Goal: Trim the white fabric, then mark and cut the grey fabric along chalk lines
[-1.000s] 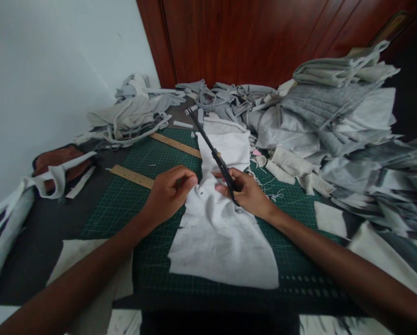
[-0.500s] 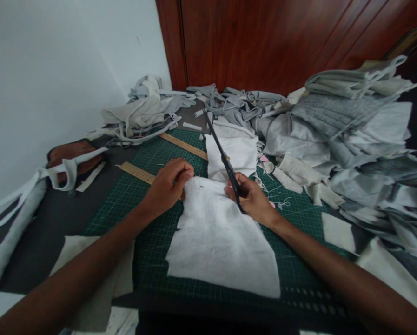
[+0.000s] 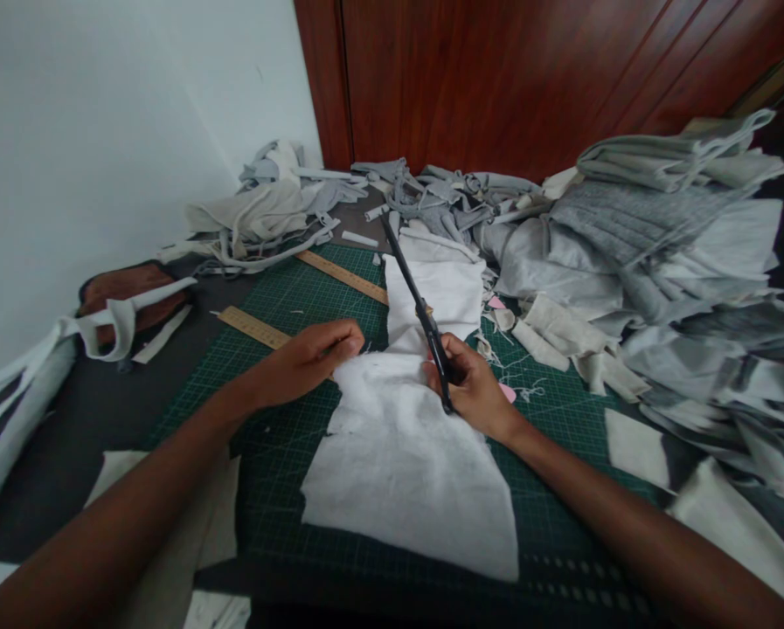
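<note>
A white cloth piece (image 3: 411, 463) with a frayed left edge lies toward me over the cutting mat (image 3: 280, 472). My left hand (image 3: 316, 354) is closed, thumb and fingers pressed together at the cloth's upper left corner. Whatever those fingers pinch, perhaps a thread or the edge, is too small to make out. In my right hand (image 3: 474, 384) are long dark scissors (image 3: 424, 310), blades pointing away and to the left. Fingertips of that hand also reach the cloth's upper edge. Beyond it lies another white cloth piece (image 3: 434, 288).
Wooden rulers (image 3: 253, 327) lie on the mat at left. A large heap of grey and white fabric (image 3: 601, 227) fills the right side. More scraps (image 3: 253, 214) are piled against the wall. A brown pouch (image 3: 129, 297) sits at far left; loose threads (image 3: 526, 384) lie by my right hand.
The near cloth's upper left corner has dropped slightly toward me and left, away from my left fingertips. The left hand has turned flatter; the scissors stay in my right hand.
</note>
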`<state>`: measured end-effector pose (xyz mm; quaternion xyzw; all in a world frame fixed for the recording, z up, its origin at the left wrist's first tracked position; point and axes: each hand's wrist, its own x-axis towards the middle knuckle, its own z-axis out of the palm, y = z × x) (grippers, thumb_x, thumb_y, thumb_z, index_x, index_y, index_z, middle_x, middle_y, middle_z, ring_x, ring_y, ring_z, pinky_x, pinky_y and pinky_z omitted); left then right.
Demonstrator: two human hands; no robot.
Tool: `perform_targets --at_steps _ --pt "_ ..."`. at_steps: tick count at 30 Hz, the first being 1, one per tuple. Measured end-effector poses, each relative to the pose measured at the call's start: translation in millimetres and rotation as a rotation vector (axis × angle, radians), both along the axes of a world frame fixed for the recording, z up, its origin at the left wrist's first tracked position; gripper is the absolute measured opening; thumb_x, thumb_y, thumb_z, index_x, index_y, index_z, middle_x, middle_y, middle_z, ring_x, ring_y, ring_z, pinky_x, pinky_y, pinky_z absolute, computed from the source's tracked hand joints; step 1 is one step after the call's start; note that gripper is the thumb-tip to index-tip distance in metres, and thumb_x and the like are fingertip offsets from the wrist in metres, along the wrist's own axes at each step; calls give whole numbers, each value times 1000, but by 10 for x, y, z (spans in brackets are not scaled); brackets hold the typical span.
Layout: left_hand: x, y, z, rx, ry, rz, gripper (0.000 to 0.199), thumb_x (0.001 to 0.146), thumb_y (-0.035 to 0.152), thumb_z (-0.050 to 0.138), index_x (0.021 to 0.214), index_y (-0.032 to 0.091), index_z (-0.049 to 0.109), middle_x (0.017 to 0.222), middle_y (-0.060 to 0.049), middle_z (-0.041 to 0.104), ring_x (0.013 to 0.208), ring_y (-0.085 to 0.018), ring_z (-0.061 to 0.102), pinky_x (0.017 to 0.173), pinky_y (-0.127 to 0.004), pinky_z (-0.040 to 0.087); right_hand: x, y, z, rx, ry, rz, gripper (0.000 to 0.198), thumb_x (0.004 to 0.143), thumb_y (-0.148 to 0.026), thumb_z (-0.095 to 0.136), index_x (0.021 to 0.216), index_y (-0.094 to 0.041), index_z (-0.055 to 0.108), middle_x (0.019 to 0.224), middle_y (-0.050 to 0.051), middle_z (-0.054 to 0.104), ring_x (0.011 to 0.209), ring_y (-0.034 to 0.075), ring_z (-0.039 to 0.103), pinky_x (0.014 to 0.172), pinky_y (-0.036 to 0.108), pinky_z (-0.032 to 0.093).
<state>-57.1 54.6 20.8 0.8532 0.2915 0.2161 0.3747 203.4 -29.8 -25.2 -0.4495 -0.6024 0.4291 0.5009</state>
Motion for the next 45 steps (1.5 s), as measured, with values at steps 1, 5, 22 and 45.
perform_targets --at_steps 1,5,22,45 --pt "-17 2 2 -23 10 -43 41 110 46 39 81 20 49 76 3 48 68 -13 44 65 -26 38 1 0 2 8 -1 1 22 85 -26 69 81 -24 48 73 -6 44 65 10 39 59 26 34" --pt "-91 50 1 -78 15 -136 49 112 52 37 77 20 46 72 3 44 65 -13 41 62 -26 35 3 0 7 23 -8 3 21 85 -23 67 80 -24 46 74 -6 44 66 10 40 60 26 35" --pt "-126 54 95 -405 -136 -486 44 105 48 61 75 18 70 77 -4 56 75 -15 55 69 -26 44 22 -12 -44 28 -5 47 20 81 -7 61 84 -23 51 78 -6 45 68 10 42 61 26 35" --pt "-189 150 69 -370 -531 -532 54 108 51 55 64 19 51 53 -1 52 58 -14 47 60 -25 44 22 -23 79 -92 46 -7 28 83 -30 75 81 -25 47 69 -8 42 57 8 34 49 25 29"
